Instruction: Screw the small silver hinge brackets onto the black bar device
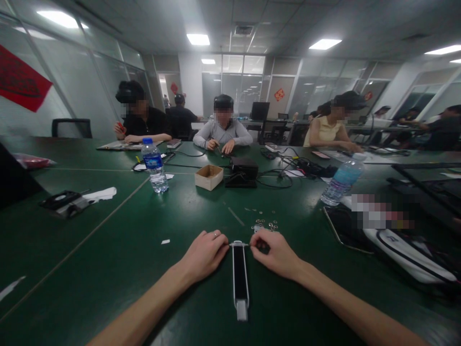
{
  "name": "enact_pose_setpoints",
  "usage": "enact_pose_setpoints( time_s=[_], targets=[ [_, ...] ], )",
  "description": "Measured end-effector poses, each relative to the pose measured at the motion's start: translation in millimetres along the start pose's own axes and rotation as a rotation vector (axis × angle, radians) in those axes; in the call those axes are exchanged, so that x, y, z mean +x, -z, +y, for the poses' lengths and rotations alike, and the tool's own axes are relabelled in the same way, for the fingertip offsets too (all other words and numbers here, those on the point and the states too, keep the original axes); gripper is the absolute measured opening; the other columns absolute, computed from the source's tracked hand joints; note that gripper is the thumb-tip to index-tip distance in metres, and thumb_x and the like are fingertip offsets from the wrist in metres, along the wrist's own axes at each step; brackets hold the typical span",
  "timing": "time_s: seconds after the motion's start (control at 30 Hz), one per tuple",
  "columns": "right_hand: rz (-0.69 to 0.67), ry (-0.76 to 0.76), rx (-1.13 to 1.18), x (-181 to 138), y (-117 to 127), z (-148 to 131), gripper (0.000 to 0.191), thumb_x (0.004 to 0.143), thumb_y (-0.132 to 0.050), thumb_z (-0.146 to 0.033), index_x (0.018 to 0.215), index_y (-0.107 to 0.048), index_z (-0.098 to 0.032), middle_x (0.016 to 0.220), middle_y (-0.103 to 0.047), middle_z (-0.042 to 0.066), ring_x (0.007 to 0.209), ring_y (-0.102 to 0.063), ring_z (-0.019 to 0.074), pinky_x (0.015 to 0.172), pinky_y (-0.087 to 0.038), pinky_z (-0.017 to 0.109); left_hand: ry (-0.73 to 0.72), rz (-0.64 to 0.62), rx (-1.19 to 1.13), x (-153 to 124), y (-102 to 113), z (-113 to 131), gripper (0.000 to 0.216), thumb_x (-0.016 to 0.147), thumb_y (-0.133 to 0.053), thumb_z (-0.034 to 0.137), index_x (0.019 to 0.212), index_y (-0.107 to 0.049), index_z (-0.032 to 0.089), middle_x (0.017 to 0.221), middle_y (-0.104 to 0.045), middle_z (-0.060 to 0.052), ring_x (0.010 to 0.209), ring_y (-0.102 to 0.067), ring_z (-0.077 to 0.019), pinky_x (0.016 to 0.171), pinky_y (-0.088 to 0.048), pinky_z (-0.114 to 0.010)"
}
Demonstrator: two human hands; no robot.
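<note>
On the green table in front of me lies a long narrow device with a white frame and a dark centre strip, a pale tab at its near end. A thin metal rod crosses its far end. My left hand is closed, its fingertips pinching the rod's left end. At the right end, my right hand pinches with thumb and forefinger curled together. Their fingertips partly hide the rod's ends. Just beyond my right hand lie several small metal rings, with a small pale piece among them.
Further off stand a water bottle, an open cardboard box, a black box-shaped device and tangled cables. To the right are another bottle, a phone and a white-and-black bag. Several people sit across the table.
</note>
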State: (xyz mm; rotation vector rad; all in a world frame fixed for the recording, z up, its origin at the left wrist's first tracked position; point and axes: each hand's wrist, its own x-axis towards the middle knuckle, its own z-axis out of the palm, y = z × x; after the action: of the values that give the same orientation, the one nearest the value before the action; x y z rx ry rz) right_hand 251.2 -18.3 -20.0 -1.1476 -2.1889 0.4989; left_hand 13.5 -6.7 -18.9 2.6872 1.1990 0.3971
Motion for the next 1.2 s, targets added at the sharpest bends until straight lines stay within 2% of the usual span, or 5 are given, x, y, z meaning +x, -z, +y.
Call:
enact_pose_setpoints(
  time_s=[0.5, 0.73, 0.87, 1.1, 1.2],
  targets=[
    [-0.026, -0.099, 0.108, 1.0, 0.1, 1.4, 0.004, 0.079, -0.062, -0.020, 0.080, -0.066, -0.019, 0.077, -0.068, 0.001, 0.070, -0.062, 0.0151, 0.066, -0.050, 0.028, -0.009, 0.008, -0.004, 0.0, -1.4, -1.2, 0.015, 0.098, -0.041, 0.023, 0.096, -0.056, 0.020, 0.093, -0.060, -0.003, 0.081, -0.057, -0.0181, 0.072, -0.038, -0.031],
    [-0.059, -0.162, 0.161, 2.3, 4.1, -2.0, 0.006, 0.079, -0.062, -0.019, 0.084, -0.066, -0.018, 0.082, -0.067, 0.001, 0.072, -0.061, 0.0142, 0.065, -0.050, 0.027, -0.004, 0.004, -0.004, -1.2, 2.1, 1.8, 0.016, 0.098, -0.042, 0.023, 0.095, -0.057, 0.020, 0.093, -0.060, -0.003, 0.082, -0.057, -0.0182, 0.072, -0.037, -0.030],
    [-0.079, -0.152, 0.182, 2.9, 5.1, -3.1, 0.010, 0.081, -0.061, -0.019, 0.089, -0.067, -0.018, 0.084, -0.067, 0.001, 0.073, -0.061, 0.0141, 0.066, -0.049, 0.027, 0.004, -0.002, 0.006, -1.7, 4.2, 3.0, 0.015, 0.098, -0.042, 0.022, 0.095, -0.057, 0.019, 0.093, -0.060, -0.003, 0.083, -0.058, -0.0186, 0.072, -0.038, -0.030],
    [-0.071, -0.154, 0.162, 3.4, 4.8, -3.3, 0.007, 0.079, -0.061, -0.018, 0.084, -0.066, -0.018, 0.082, -0.067, 0.001, 0.072, -0.060, 0.0143, 0.065, -0.049, 0.027, 0.006, -0.001, 0.012, -0.5, 3.9, 2.5, 0.014, 0.097, -0.043, 0.021, 0.096, -0.057, 0.020, 0.094, -0.061, -0.003, 0.082, -0.058, -0.0183, 0.072, -0.038, -0.030],
    [-0.059, -0.133, 0.189, 3.3, 3.4, -1.7, 0.014, 0.080, -0.061, -0.018, 0.093, -0.065, -0.019, 0.086, -0.067, 0.001, 0.073, -0.060, 0.0138, 0.066, -0.050, 0.027, 0.009, 0.000, 0.009, -0.8, 4.2, 3.2, 0.015, 0.097, -0.043, 0.021, 0.096, -0.058, 0.020, 0.094, -0.061, -0.003, 0.082, -0.058, -0.0181, 0.072, -0.039, -0.030]
  ],
)
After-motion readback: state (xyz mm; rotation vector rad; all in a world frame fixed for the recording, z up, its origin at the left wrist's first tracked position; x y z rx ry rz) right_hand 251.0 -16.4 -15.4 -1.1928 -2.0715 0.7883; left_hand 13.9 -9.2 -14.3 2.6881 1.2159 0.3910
